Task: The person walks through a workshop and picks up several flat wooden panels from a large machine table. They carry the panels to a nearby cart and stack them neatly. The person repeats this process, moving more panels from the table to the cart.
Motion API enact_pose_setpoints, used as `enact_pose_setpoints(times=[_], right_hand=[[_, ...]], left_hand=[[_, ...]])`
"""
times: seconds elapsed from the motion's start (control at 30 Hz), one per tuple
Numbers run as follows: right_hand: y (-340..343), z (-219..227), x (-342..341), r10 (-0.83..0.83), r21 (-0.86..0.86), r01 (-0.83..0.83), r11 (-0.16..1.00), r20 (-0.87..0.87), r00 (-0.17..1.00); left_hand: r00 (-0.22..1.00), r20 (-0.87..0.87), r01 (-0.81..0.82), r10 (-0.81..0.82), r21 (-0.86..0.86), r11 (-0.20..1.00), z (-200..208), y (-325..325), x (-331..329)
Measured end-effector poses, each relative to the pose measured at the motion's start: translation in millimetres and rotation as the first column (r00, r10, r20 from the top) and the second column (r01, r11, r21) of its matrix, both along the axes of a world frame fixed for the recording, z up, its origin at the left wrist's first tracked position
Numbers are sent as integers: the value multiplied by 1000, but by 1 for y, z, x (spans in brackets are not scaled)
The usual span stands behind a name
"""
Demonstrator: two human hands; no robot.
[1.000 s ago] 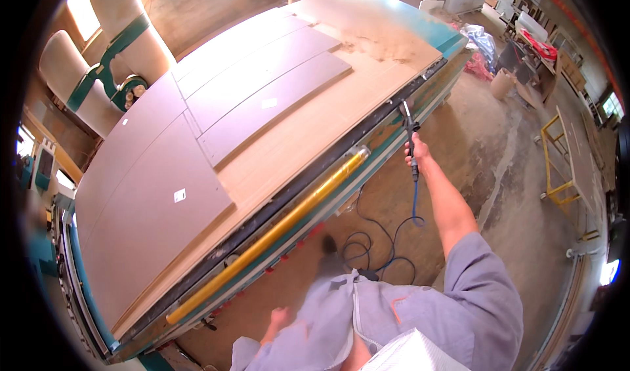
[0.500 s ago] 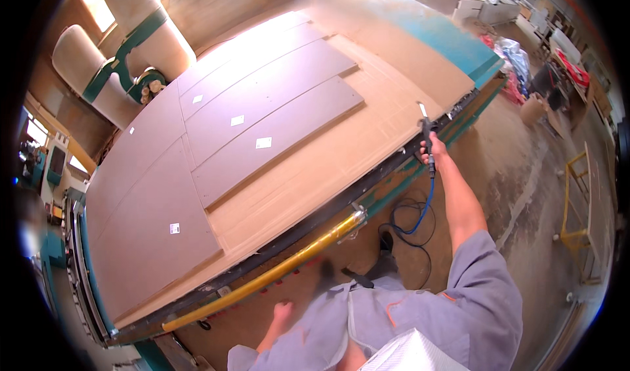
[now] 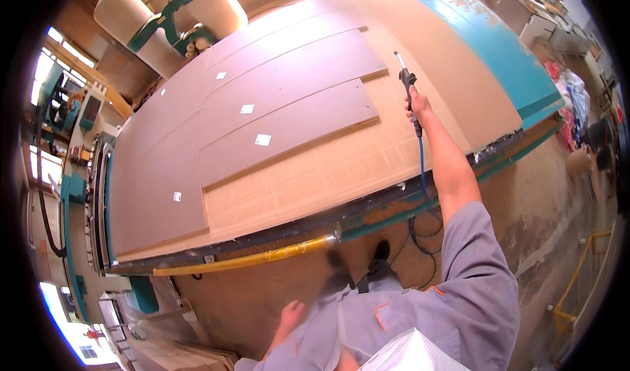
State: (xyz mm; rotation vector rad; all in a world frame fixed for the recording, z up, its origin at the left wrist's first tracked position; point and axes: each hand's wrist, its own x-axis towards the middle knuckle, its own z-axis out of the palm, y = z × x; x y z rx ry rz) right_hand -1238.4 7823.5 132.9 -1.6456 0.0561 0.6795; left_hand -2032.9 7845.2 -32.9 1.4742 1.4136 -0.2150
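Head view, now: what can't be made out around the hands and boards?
All in the head view:
Left hand: palm turned out of sight.
Gun: handle partly covered by the right hand.
Hose: far end out of sight, apparently behind the body.
Labels: print too small.
Boards: far edges washed out by glare.

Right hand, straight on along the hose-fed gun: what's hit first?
Probably the bare tan board, right of the flat panels; how high the right hand is above it, unclear.
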Motion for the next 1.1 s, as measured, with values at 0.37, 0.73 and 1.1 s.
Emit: enact_pose_setpoints(times=[0.37, 0.73, 1.1], right_hand=[[-44, -161, 62, -61, -34, 81, 996, 386, 920], [-56, -24, -267, 730, -476, -553, 683, 468, 498], [85, 63, -201, 473, -340, -346, 875, 439, 764]], left_hand=[[937, -53, 349, -345, 92, 933, 15, 25, 62], [896, -63, 443, -439, 129, 887, 30, 61, 111], [983, 32, 173, -180, 148, 974, -27, 51, 12]])
